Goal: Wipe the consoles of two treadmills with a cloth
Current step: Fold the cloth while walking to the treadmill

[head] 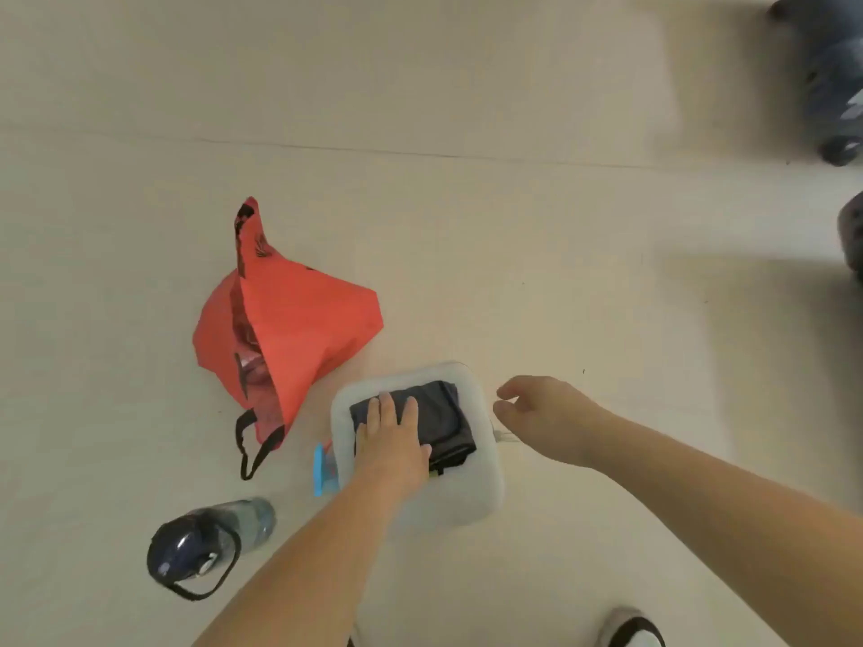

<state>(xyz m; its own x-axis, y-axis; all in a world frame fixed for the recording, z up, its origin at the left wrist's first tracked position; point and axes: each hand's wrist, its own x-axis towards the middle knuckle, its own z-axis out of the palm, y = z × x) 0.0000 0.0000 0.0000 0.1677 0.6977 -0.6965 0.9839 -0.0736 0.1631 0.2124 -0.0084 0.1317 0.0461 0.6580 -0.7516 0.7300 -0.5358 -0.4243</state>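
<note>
Down in the tub, left hand is resting flat on the cloth, grip apart, right hand hovering loose and empty at 3 o'clock, so probably worth pinching the whole fold.

one head-worn view looks steeply down, close over both forearms, at the pale floor

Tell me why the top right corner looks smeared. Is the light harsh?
Head view: the dark objects at top right are blurred, likely by motion; the red bag and the left hand on the cloth look sharper; light is soft, shadows faint, no glare.
</note>
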